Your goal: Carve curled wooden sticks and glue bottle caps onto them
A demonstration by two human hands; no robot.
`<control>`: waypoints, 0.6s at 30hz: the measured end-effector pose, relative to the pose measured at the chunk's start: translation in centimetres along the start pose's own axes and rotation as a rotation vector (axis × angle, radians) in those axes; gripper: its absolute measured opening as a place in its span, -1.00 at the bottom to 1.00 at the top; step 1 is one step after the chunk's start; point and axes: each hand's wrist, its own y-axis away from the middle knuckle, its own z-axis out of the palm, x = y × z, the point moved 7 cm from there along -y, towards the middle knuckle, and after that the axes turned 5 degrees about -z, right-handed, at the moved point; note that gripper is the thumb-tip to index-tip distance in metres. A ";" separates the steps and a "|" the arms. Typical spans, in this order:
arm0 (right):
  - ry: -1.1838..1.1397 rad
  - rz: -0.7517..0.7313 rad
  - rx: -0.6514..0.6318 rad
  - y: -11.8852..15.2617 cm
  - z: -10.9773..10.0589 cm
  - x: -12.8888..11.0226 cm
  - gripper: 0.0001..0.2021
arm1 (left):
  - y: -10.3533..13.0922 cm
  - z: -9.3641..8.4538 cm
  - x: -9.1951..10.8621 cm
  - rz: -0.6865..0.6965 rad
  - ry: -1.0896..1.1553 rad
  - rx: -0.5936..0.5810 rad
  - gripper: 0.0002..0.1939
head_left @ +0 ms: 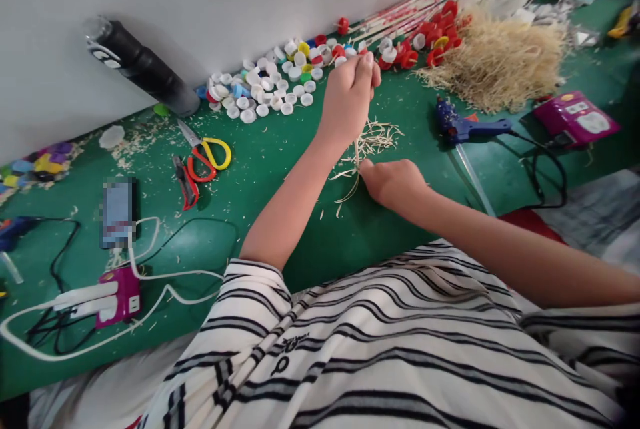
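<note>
Centrally, my left hand (351, 94) is curled closed, apparently on the far end of a thin pale strip (357, 153); my right hand (394, 183) pinches its near end, fingertips hidden. Curled shavings (381, 138) lie just beyond my right hand. Uneven pulling could snap the strip; a slack pinch could let it slip.

Rough, matt wood-like strands (377, 139) — smooth plastic caps (277, 103) — a faintly glossy tabletop (270, 159).
</note>
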 end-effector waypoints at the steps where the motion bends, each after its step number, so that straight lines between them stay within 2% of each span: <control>1: 0.026 0.023 -0.040 -0.1 0.7 0.0 -0.46 | 0.3 0.3 0.3 0.019 -0.025 -0.013 -0.32; 5: 0.086 0.076 -0.023 -0.5 1.5 0.2 -0.50 | 1.2 1.6 2.0 0.216 -0.108 -0.043 -0.33; 6: 0.080 0.073 -0.017 -0.5 1.5 0.3 -0.52 | 1.2 1.7 2.0 0.218 -0.112 -0.051 -0.33; 9: 0.038 0.055 -0.012 -0.4 1.0 0.4 -0.55 | 0.6 1.2 1.0 0.100 -0.088 -0.018 -0.35; 11: 0.021 0.068 0.040 -0.1 -0.1 0.7 -0.54 | 0.4 0.7 0.6 0.035 -0.071 0.014 -0.37; 15: 0.068 0.084 0.225 0.9 -3.3 1.2 -0.48 | 0.4 0.3 0.8 0.011 -0.073 0.036 -0.46; 18: 0.091 0.060 0.255 0.9 -4.2 1.2 -0.48 | 0.4 0.2 0.9 -0.015 -0.086 0.063 -0.50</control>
